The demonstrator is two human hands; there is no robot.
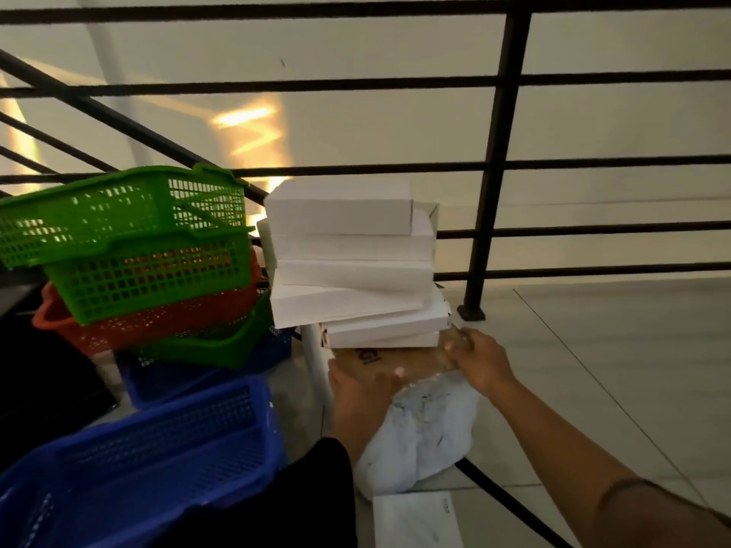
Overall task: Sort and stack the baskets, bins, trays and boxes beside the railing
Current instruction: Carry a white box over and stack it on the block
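A pile of several flat white boxes (pixel 348 267) stands on a brown cardboard box (pixel 411 359) by the black railing (pixel 502 152). My left hand (pixel 362 389) grips the brown box at its near left side. My right hand (pixel 476 359) grips its right end. Left of the pile, green baskets (pixel 130 231) sit tilted on an orange basket (pixel 158 322), with another green basket (pixel 221 342) and a blue one (pixel 205 373) under them. A large blue basket (pixel 150 448) lies nearest me.
A white plastic bag (pixel 427 437) lies under the brown box on the tiled floor (pixel 613 369). A flat white box (pixel 415 520) lies near the bottom edge. A dark object (pixel 43 381) fills the left side. A railing post foot (pixel 470 312) stands right of the pile.
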